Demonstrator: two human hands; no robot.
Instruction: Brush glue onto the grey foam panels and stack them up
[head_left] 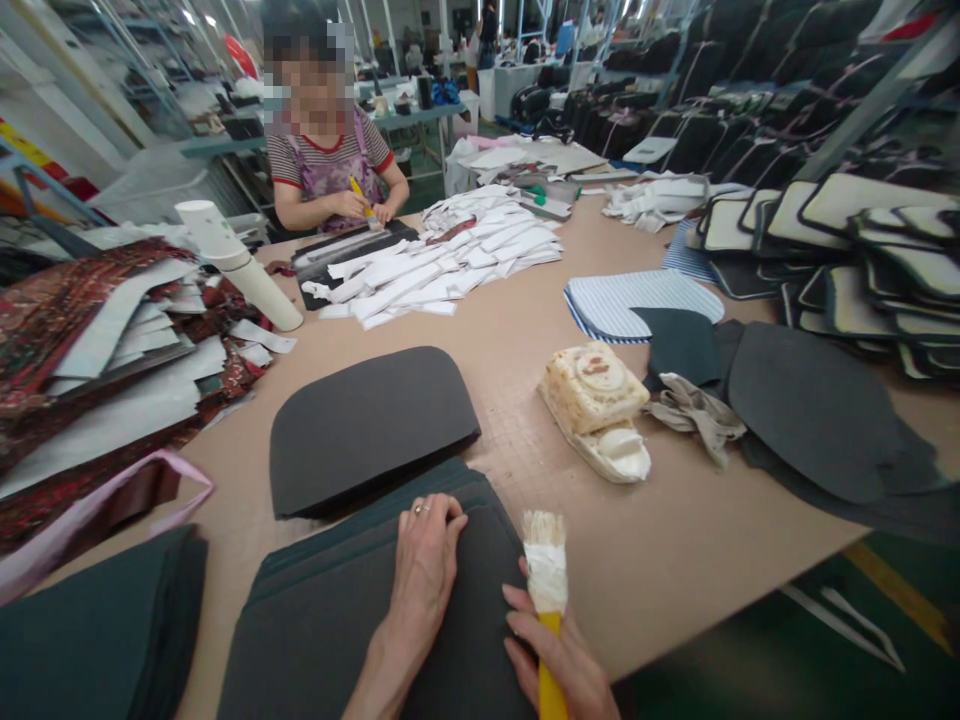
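Note:
My left hand [426, 560], a ring on one finger, rests on a stack of dark grey panels [330, 610]. Its fingers are curled and closed at the fanned upper edges of the top panels; the fingertips are hidden. In my right hand [562, 660] is a flat paintbrush [552, 610], bristles up, with a yellow handle and white-coated ferrule. Some of that hand's fingers touch the stack's right edge. Just beyond lies a separate curved dark panel pile [371, 425]. A glue-crusted container [596, 400] with a white-filled opening sits to the right.
Across the table [510, 310], a person [337, 170] works with a yellow-handled brush beside piled white strips [465, 250]. Patterned fabric [112, 350] and a white tube [240, 265] stand left. Striped pieces [637, 300], a rag [697, 415] and padded panels [847, 260] lie right.

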